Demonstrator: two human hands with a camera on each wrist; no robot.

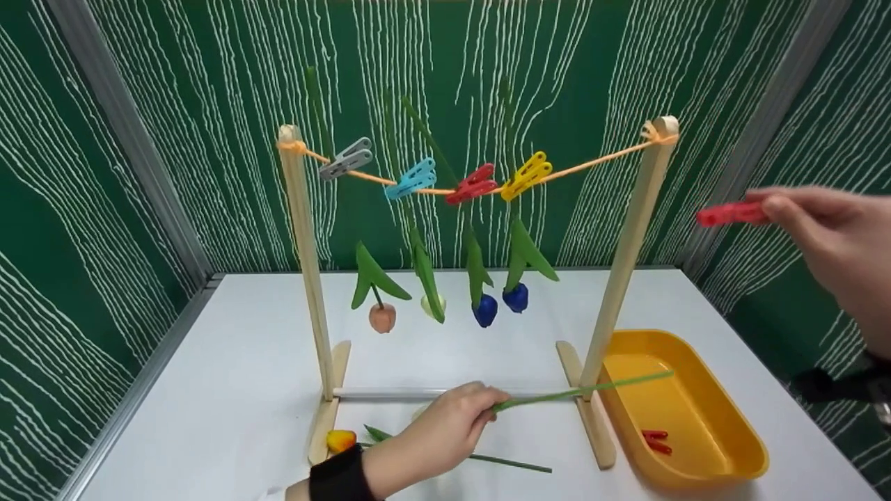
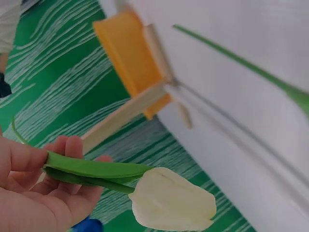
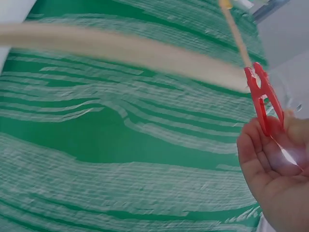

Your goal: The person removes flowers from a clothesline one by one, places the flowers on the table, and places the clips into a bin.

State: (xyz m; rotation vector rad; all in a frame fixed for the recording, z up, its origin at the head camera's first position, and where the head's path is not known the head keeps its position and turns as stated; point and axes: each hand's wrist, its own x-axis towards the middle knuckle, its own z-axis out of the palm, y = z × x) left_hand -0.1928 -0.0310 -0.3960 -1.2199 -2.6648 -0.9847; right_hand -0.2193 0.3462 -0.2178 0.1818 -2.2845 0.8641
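Low over the near middle of the bench [image 1: 230,362], the left hand [image 1: 445,428] grips a white tulip [image 2: 171,200] by its stem and leaves, the stem pointing right toward the yellow tray [image 1: 689,390]. Higher up, right of the right post [image 1: 630,271], the right hand [image 1: 842,243] pinches a red clothespin [image 1: 727,213] between thumb and fingers. Along the orange string [image 1: 598,163], gray, light blue, red and yellow clothespins hold four more tulips, blooms down: peach, pale and two blue. Near left, a yellow-and-red tulip [image 1: 341,440] lies on the bench. Inside the tray, at its near left, is another red clothespin [image 1: 656,442].
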